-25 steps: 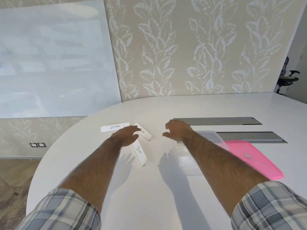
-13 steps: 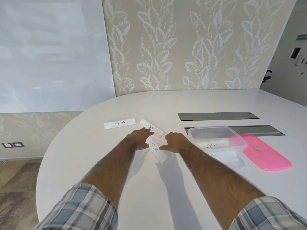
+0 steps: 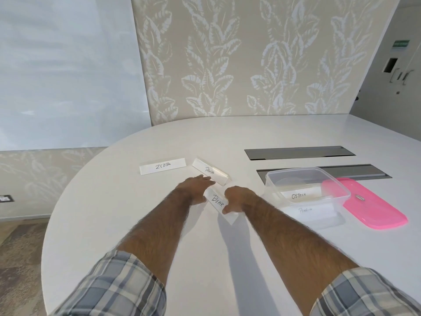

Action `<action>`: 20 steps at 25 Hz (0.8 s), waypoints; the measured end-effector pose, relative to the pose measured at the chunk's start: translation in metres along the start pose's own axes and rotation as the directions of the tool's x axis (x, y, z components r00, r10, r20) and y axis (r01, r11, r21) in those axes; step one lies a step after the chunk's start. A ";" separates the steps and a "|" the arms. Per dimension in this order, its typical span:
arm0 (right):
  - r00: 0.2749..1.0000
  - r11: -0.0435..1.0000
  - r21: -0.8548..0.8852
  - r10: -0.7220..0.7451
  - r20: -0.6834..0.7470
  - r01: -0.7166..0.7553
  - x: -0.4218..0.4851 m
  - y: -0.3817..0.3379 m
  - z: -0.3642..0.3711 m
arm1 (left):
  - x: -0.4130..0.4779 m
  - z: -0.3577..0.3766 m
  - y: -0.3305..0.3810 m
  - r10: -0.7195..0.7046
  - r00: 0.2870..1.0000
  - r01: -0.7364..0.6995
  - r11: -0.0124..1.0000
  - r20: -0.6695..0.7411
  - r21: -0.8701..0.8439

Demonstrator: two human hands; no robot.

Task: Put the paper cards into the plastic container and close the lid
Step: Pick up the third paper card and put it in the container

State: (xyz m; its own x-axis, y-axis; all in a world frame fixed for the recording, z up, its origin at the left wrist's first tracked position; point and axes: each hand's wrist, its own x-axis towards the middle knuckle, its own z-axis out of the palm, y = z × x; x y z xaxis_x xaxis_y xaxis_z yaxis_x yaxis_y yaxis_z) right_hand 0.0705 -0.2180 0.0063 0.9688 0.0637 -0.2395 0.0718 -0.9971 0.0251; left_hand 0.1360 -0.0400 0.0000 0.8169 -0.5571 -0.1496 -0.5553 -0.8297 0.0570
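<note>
Though partly beneath right hand, BEAR card legible; left hand flat, released; right grip indiscernible.

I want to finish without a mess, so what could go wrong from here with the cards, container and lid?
The left hand reaches the PANDA card, so lifting the BEAR card may nudge it. The container already holds the OSTRICH card and the PENGUIN card; three more might keep the pink lid from seating.
</note>
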 end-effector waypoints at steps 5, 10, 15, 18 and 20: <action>0.998 1.000 0.020 -0.013 0.056 0.012 0.008 0.007 -0.006 | 0.011 0.005 -0.008 0.017 1.000 -0.017 1.000 0.014 -0.018; 0.998 0.999 0.032 -0.028 0.061 0.026 0.013 0.012 -0.002 | 0.017 0.010 -0.008 -0.051 0.994 0.061 0.993 0.093 -0.102; 1.000 0.999 0.021 0.024 0.015 -0.024 0.008 0.012 0.001 | 0.014 0.014 -0.009 -0.055 0.994 0.065 0.993 0.097 -0.103; 1.000 0.999 0.019 0.026 -0.004 -0.025 0.005 0.011 0.001 | 0.009 0.013 -0.009 -0.085 0.992 0.094 0.991 0.097 -0.091; 1.000 1.000 0.017 0.021 -0.007 -0.021 0.003 0.010 0.000 | 0.006 0.013 -0.009 -0.096 0.992 0.103 0.991 0.083 -0.090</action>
State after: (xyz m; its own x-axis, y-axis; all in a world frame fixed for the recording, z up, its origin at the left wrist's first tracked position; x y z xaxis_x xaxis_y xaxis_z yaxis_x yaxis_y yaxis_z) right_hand 0.0736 -0.2277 0.0056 0.9718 0.0428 -0.2318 0.0473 -0.9988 0.0138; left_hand 0.1439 -0.0350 -0.0143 0.8505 -0.4701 -0.2360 -0.4518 -0.8826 0.1300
